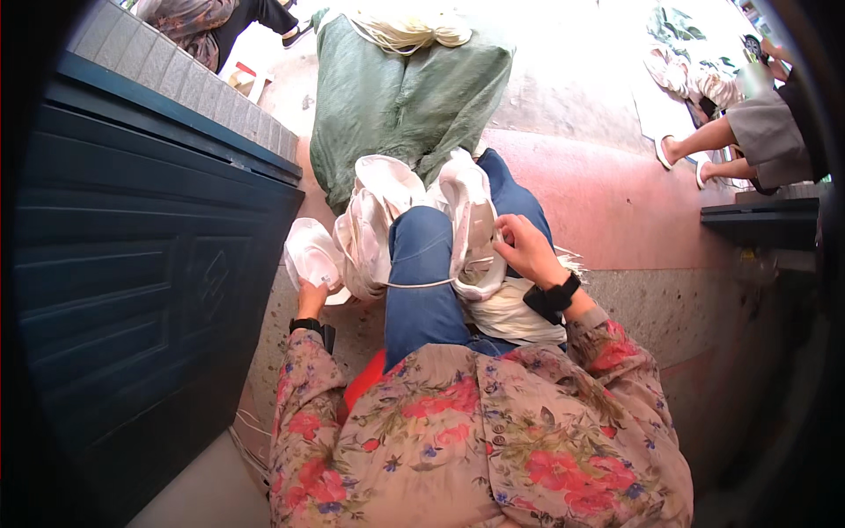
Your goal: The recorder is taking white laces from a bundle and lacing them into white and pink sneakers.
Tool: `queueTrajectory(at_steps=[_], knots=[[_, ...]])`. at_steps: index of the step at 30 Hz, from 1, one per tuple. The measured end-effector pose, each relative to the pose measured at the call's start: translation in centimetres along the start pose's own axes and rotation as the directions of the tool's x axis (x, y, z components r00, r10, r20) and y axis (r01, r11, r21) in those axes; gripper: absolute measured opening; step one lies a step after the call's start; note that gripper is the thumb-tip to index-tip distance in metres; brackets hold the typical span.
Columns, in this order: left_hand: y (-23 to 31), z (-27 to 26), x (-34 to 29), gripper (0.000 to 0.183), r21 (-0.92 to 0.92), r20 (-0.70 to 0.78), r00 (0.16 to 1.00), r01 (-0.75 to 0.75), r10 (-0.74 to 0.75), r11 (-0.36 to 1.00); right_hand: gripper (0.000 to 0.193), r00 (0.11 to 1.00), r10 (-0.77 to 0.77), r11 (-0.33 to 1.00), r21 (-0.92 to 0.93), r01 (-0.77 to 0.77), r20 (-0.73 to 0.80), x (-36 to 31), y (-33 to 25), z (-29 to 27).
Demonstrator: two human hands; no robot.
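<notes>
Left of centre in the frame, I record the left hand (311, 299) clamped on the lower edge of a white cupped piece (312, 249), which extends just above it. Near centre, the right hand (532, 253) curls at the right edge of a white bundle (469, 220); whether it grips, I cannot tell. A green sack (387, 114) stands at upper centre.

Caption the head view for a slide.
Left hand holds a white piece, right hand beside a white stack, green sack ahead.

A white, hollow piece (312, 250) tilts in your left hand (312, 299), with two white bundles (368, 231) to its right.
</notes>
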State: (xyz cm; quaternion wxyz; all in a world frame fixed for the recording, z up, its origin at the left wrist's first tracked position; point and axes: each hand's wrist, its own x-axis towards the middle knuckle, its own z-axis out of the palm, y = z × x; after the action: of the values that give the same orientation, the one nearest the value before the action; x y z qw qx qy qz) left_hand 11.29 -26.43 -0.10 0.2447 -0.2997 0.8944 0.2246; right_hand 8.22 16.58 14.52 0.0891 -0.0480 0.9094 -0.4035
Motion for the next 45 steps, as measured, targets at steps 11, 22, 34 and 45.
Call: queueTrajectory(at_steps=[11, 22, 34, 45], knots=[[16.2, -3.7, -17.2, 0.032, -0.75, 0.141, 0.781, -0.317, 0.609, 0.581, 0.03, 0.999, 0.032, 0.973, 0.23, -0.033, 0.007, -0.5, 2.3, -0.1], [23.7, 4.7, -21.0, 0.022, -0.378, 0.335, 0.428, -0.755, 0.839, 0.536, 0.007, 0.975, -0.203, 0.977, -0.044, 0.207, 0.093, -8.7, 3.1, -6.3], [24.4, 7.3, -21.5, 0.013, -0.084, 0.256, 0.241, -0.959, 0.936, 0.27, 0.01, 0.979, -0.205, 0.964, -0.174, 0.199, -0.017, -10.0, 3.5, -3.0], [27.5, 2.1, -23.6, 0.019, -0.664, 0.275, 0.376, -0.592, 0.885, 0.458, 0.005, 0.98, -0.012, 0.949, 0.308, 0.074, -0.198, -7.9, -0.6, -7.6]])
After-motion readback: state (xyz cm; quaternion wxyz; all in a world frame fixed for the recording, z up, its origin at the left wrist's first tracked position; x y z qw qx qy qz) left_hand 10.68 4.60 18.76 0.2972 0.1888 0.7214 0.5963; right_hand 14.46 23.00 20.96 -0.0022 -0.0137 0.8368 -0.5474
